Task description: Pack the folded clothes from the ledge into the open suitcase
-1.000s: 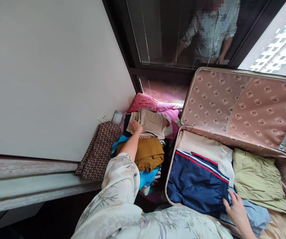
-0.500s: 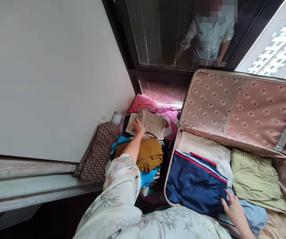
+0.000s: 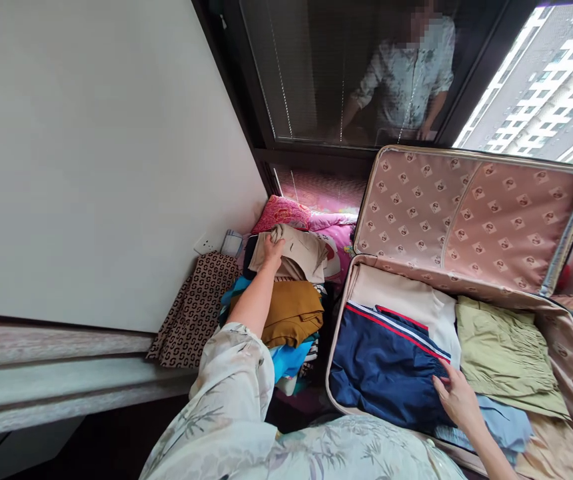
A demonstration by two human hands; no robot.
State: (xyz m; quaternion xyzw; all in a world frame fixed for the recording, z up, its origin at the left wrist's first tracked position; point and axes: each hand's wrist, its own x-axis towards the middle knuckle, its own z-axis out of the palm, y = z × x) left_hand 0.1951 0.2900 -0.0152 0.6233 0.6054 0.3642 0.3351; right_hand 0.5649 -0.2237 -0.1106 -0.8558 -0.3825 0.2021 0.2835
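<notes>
My left hand (image 3: 272, 250) is stretched out to the far clothes pile, its fingers closed on the edge of a beige folded garment (image 3: 302, 255). Just nearer, under my forearm, lies a mustard-brown folded garment (image 3: 294, 312) on top of bright blue cloth (image 3: 286, 361). My right hand (image 3: 456, 398) rests with fingers apart on the gathered waistband of navy trousers (image 3: 386, 370) with a red and white stripe. These lie in an open suitcase (image 3: 330, 373) beside olive-green trousers (image 3: 509, 353), over a cream garment (image 3: 391, 287). Light blue cloth (image 3: 504, 423) shows past my right wrist.
The suitcase lid (image 3: 471, 217) stands raised against the dark window frame. A brown patterned cloth (image 3: 199, 313) leans by the white wall (image 3: 91, 153), under a socket (image 3: 205, 243). Behind the pile is a pink pillow (image 3: 284, 212). A person is reflected in the glass.
My left hand, blurred over the beige garment before, now grips its edge. The right hand has shifted slightly up along the navy waistband. The view has tilted a little.
</notes>
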